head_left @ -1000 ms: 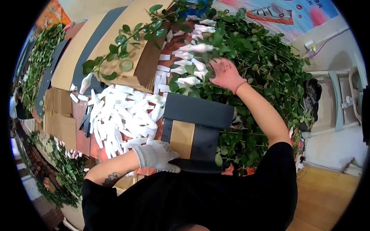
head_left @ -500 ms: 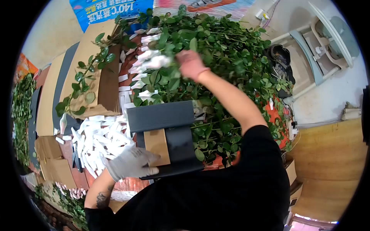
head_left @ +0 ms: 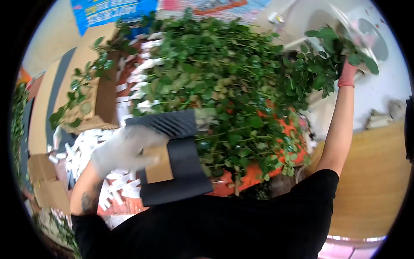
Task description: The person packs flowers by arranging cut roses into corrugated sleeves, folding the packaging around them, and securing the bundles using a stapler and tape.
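My right hand (head_left: pixel 348 71), in a pink glove, is raised at the upper right, closed around leafy rose stems (head_left: pixel 319 69) with pale netted buds (head_left: pixel 363 38) beyond it. My left hand (head_left: pixel 129 149), in a grey-white glove, is blurred but its fingers look apart, with nothing visible in them. It hovers over the left side of a black corrugated sheet (head_left: pixel 189 172) with a tan cardboard piece (head_left: pixel 158 166) on it. White foam sleeves (head_left: pixel 116 190) are heaped to the left, partly behind that hand and forearm.
A thick pile of leafy rose stems (head_left: pixel 224 86) covers the middle of the table, its netted buds (head_left: pixel 146 64) pointing left. Cardboard (head_left: pixel 103 86) with a rose branch on it stands at the left. A white chair (head_left: pixel 371 43) is behind my right hand.
My right hand has swung from the pile to the far upper right, now with stems in it. My left hand has lifted off the black sheet's edge, and that sheet's near edge has flattened out.
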